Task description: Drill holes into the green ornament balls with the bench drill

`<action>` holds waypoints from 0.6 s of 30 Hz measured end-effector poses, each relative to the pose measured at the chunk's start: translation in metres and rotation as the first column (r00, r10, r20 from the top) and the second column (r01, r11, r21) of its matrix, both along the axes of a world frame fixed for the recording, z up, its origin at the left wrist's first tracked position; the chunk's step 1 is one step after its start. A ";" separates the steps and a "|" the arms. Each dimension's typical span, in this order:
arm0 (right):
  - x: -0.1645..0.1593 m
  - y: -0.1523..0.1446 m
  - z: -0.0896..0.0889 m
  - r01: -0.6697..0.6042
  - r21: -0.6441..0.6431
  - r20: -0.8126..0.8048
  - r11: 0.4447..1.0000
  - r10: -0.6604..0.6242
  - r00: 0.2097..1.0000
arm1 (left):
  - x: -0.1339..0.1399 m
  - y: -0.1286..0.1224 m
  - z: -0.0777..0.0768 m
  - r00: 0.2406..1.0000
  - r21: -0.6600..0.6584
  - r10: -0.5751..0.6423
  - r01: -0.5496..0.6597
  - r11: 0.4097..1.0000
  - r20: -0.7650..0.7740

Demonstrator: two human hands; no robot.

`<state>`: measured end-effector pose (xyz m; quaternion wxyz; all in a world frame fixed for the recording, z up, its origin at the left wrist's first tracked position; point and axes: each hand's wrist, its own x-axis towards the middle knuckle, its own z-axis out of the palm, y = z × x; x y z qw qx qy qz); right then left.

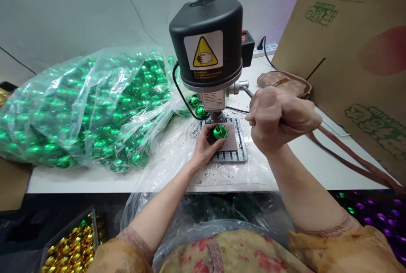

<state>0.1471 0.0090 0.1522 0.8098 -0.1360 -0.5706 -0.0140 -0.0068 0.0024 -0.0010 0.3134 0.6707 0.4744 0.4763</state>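
Note:
My left hand (207,144) grips a shiny green faceted ball (220,132) between thumb and fingers. The ball rests on a pinkish flat block (231,140) on the slotted metal base (242,152) of a small black drill press (206,38). Directly above the ball is the press's chuck (216,116); whether a bit touches the ball I cannot tell. At the right of the press, my right hand (279,116) is closed in a fist around the end of the feed lever (248,91). Dark shavings are scattered over the base.
A big clear plastic bag (85,108) of green balls fills the table's left side. Two loose green balls (198,106) lie behind the base. To the right are a brown handbag (285,83) and a large cardboard box (358,53). A bin of gold balls (69,243) stands below left.

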 end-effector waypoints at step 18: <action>0.004 0.003 -0.014 0.049 0.075 0.063 0.996 -0.053 0.997 | 0.003 -0.002 0.001 1.000 -0.031 0.016 -0.016 0.999 0.012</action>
